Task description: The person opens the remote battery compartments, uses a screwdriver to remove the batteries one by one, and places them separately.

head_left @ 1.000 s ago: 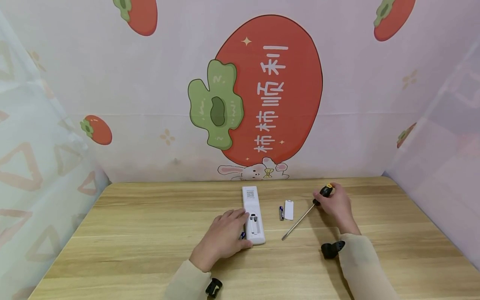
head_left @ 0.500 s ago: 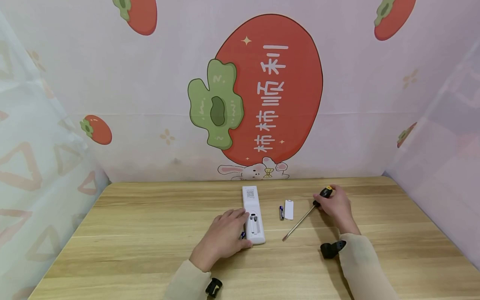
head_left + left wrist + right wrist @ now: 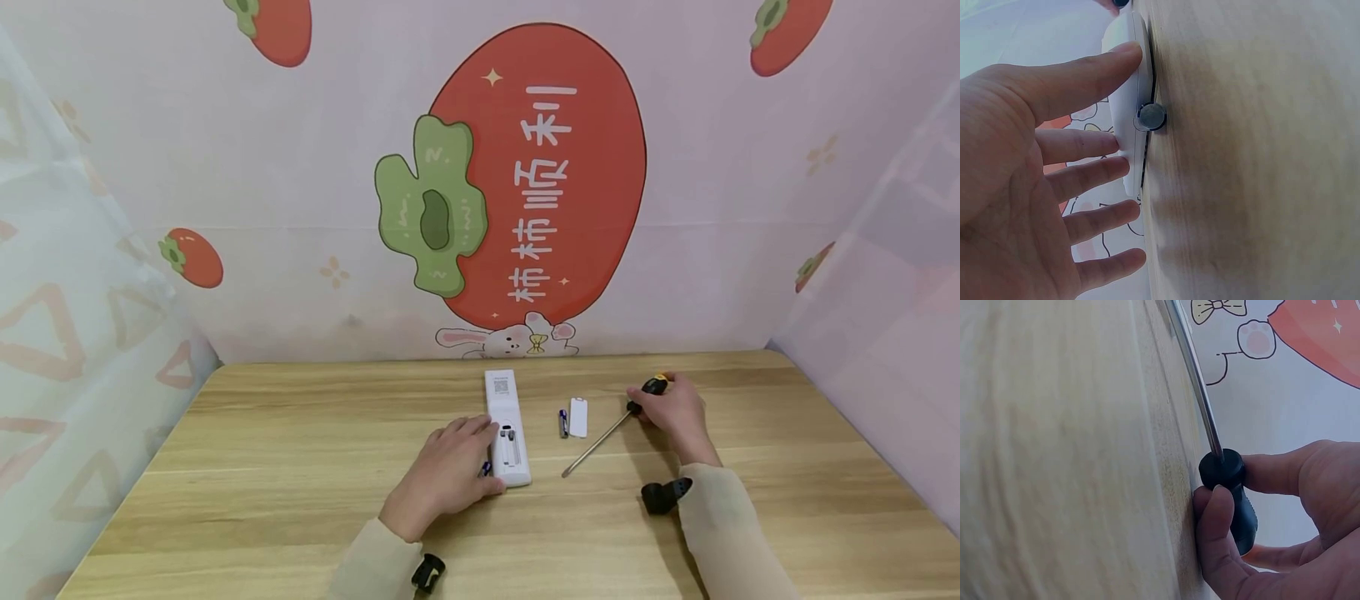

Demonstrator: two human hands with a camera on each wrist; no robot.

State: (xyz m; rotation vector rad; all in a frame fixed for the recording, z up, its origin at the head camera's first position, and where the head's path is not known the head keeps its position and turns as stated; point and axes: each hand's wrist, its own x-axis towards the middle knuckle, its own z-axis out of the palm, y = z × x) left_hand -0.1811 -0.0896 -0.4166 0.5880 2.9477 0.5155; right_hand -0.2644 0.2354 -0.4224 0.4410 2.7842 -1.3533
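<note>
A white remote control (image 3: 503,407) lies back side up on the table, its battery compartment uncovered. My left hand (image 3: 441,479) rests against its left edge; in the left wrist view the fingers (image 3: 1094,175) are nearly straight, and thumb and fingertips touch the remote's side. Beside that edge, under the hand, lies a battery (image 3: 1152,116), seen end-on. My right hand (image 3: 675,417) grips a screwdriver by its black and yellow handle (image 3: 1244,519). The metal shaft (image 3: 598,442) slants down to the left, its tip near the tabletop; whether it touches cannot be told.
Between the remote and the screwdriver lie a second battery (image 3: 563,423) and a white battery cover (image 3: 578,417), side by side. A patterned backdrop (image 3: 300,275) rises along the table's (image 3: 262,467) far edge, and sheets hang at both sides.
My right hand and the screwdriver shift very slightly, with the tip moving a little. My left hand and the remote stay in place.
</note>
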